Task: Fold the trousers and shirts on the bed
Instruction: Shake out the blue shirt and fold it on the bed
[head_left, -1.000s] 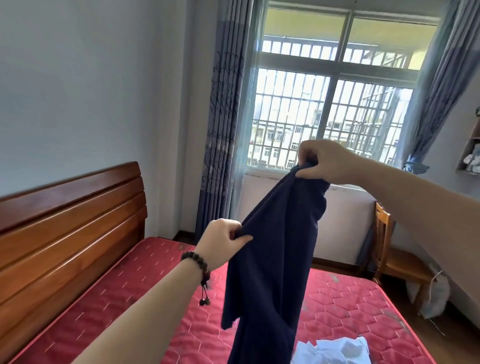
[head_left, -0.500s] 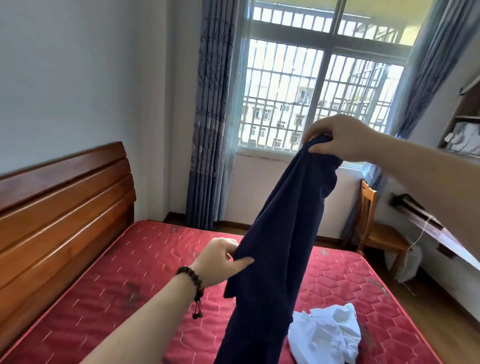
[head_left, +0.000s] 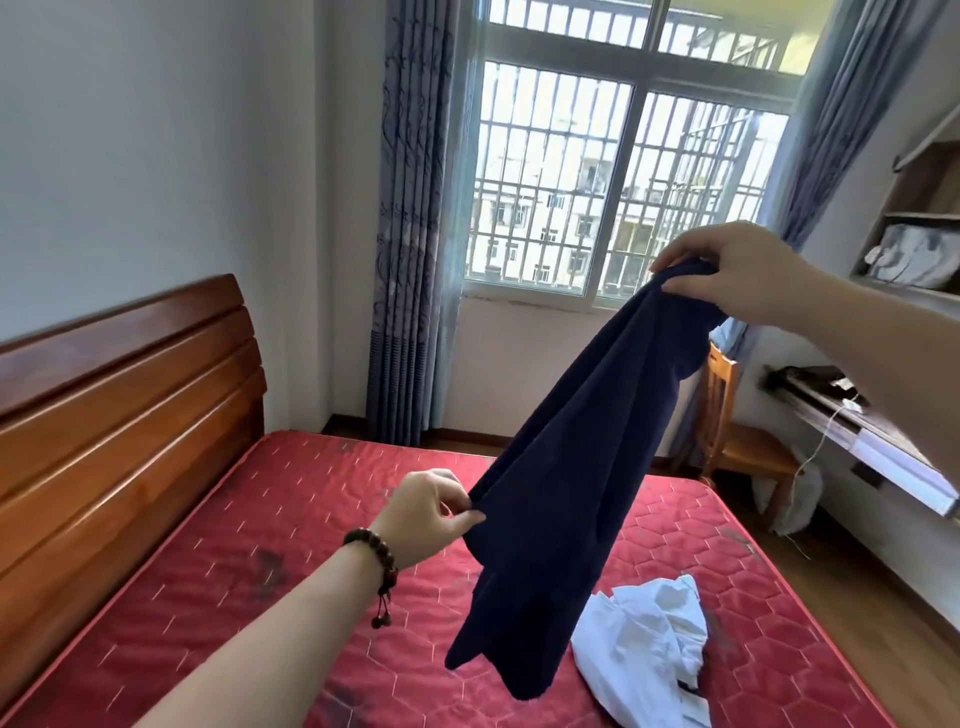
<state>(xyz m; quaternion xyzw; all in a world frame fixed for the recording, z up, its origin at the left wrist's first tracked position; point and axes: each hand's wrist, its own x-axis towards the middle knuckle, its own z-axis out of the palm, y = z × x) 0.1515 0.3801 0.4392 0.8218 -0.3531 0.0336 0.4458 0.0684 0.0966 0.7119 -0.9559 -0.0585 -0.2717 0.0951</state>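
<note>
The right hand holds a navy garment high by one end, fingers clamped on the bunched cloth; the left hand pinches its side edge lower down, so it hangs in the air above the red mattress. This looks like the opening-out step; next, likely find matching edges and lay it flat, clear of the crumpled white shirt lying on the bed.
</note>
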